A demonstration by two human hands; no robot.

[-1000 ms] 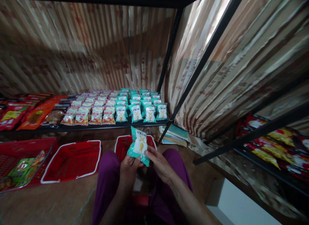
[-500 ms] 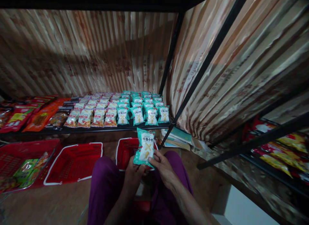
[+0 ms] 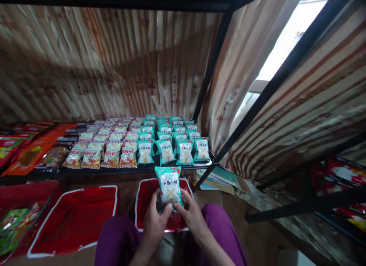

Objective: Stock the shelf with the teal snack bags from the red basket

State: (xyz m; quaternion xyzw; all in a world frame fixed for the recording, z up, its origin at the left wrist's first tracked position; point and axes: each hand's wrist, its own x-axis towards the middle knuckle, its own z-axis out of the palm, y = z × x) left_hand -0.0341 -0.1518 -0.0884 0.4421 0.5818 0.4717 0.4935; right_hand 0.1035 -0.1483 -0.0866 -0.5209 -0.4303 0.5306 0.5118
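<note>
Both hands grip one teal and white snack bag (image 3: 169, 185), held upright between my knees. My left hand (image 3: 156, 216) has its fingers around the bag's lower left, thumb on the front. At the lower right corner, my right hand (image 3: 191, 214) pinches the bag. Below and behind it is a red basket (image 3: 142, 199) with a white rim. On the shelf ahead, rows of matching teal snack bags (image 3: 166, 151) stand beside white and red snack bags (image 3: 93, 154).
Two more red baskets stand to the left: one white-rimmed basket (image 3: 77, 212) and one holding green packets (image 3: 14, 224). Books (image 3: 220, 176) lie on the floor by a black shelf post (image 3: 228, 151). Red and yellow packets (image 3: 343, 174) sit on the right-hand shelf.
The view has shifted, so the shelf sits lower and a bright gap shows at the upper right. The held bag has been straightened from its tilt, both hands still on it.
</note>
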